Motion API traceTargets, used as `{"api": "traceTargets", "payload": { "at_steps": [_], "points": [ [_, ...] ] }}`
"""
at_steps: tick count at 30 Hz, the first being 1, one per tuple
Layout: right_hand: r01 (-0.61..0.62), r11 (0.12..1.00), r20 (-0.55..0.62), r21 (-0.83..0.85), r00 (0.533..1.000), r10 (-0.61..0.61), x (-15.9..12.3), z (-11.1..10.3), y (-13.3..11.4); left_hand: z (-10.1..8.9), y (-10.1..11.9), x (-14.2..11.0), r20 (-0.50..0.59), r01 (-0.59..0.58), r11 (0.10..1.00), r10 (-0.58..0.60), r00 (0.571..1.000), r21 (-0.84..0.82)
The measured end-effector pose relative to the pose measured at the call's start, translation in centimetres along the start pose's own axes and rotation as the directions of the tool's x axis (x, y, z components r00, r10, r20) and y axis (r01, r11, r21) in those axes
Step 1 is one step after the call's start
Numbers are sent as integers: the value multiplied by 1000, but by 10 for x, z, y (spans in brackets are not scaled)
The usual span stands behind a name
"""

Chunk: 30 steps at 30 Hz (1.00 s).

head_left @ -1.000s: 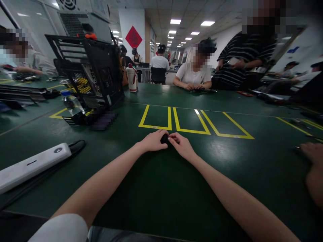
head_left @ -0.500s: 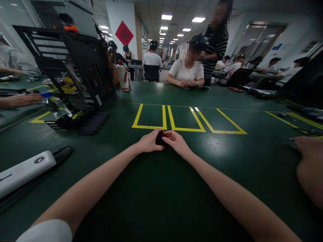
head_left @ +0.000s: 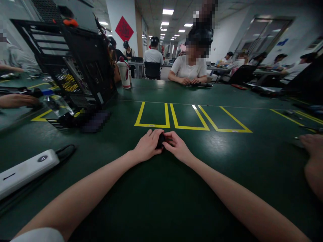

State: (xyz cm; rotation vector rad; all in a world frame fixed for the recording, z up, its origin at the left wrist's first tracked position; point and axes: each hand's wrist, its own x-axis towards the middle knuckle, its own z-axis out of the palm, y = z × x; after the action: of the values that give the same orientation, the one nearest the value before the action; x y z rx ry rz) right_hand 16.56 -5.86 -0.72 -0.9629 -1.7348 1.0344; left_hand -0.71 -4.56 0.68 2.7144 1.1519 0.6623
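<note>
A small dark object (head_left: 160,141) sits between my two hands, low over the green tabletop (head_left: 156,188); its kind cannot be made out. My left hand (head_left: 148,144) is wrapped round it from the left and covers much of it. From the right, my right hand (head_left: 175,143) pinches at its edge with thumb and fingers. Both hands are just in front of three yellow tape outlines (head_left: 189,128) on the table.
A white power bank (head_left: 27,171) with a black cable lies at the left. Behind it stand a clear bottle (head_left: 59,106), a black computer case (head_left: 93,64) and a paper cup (head_left: 124,75). Another person's hand (head_left: 314,148) rests at the right; a co-worker (head_left: 189,69) sits opposite.
My left hand has turned further over the dark object, its back now more upward. My right fingers stay at the object. The whole view has shifted slightly.
</note>
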Motion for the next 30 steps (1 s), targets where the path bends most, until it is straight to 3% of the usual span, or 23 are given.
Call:
{"api": "traceTargets", "payload": {
  "at_steps": [6,21,30],
  "points": [
    [13,999,21,38,1000,-14,-2,1,-1,1,-1,-1,-62,-33,999,35,997,25],
    [-128,992,6,22,992,128,3,-2,1,2,-7,1,8,-65,995,66,998,-81],
    [-38,996,41,75,999,35,-1,0,2,4,-13,3,-12,-67,996,66,998,-65]
  ]
}}
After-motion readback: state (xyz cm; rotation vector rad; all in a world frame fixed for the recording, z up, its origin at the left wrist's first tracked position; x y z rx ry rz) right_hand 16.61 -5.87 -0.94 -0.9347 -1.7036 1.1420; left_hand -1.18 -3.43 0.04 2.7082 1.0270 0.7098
